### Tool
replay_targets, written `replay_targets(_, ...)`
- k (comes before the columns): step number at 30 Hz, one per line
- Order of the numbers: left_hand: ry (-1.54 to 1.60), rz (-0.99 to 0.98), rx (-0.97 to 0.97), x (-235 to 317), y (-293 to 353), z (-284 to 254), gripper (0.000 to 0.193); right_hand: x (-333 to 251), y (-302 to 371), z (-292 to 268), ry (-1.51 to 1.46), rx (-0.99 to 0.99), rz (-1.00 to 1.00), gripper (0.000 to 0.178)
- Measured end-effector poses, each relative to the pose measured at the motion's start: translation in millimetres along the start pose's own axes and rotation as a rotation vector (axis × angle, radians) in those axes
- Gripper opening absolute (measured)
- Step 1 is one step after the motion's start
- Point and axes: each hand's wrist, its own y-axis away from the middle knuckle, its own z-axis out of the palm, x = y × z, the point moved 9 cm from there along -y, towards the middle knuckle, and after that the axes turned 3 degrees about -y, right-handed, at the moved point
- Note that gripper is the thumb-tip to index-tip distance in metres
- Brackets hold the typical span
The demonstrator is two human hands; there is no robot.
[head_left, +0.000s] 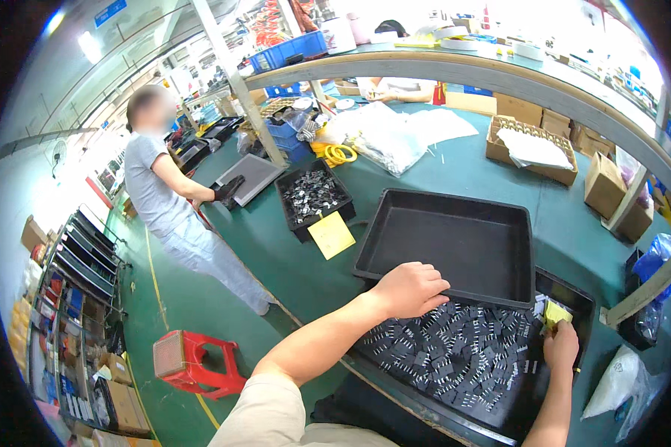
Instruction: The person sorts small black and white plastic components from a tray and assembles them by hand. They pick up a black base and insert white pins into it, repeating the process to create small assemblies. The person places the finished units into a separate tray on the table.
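My left hand (pixel 414 289) is closed, its fingers curled at the near rim of a shallow black tray (pixel 455 242) with a bare bottom. That tray rests partly over a second black tray (pixel 585 302) and hides its far part. Many small black components with metal pins (pixel 455 354) lie spread in the lower tray. At its right side, my right hand (pixel 561 346) pinches a small yellow paper note (pixel 555 314) between thumb and fingers. Some small pale pieces show beside the note.
Farther left on the green table (pixel 410 179) stands a black bin (pixel 313 195) of small metal parts, with a yellow sheet (pixel 331 235) on its corner. A co-worker (pixel 160 171) stands at the left, gloved hand on a grey panel. A red stool (pixel 201 363) and plastic bags (pixel 615 384) are nearby.
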Motion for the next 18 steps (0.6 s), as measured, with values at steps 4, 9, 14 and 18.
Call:
replay_targets(4,-0.009,-0.022,-0.042,-3,3,4,0.024,1,2,-1,-0.016,-0.015,-0.01,0.018)
replay_targets(9,0.022,-0.051,-0.027,3,2,-6,0.032,3,3,0,0.018,0.0,-0.011,0.018)
replay_targets(14,0.013,0.006,0.094,29,-10,-33,0.043,0,4,-2,0.005,-0.022,0.034,0.016)
replay_targets(18,0.128,0.017,0.165,52,-15,-29,0.041,-4,2,-5,0.056,-0.033,0.022,0.017)
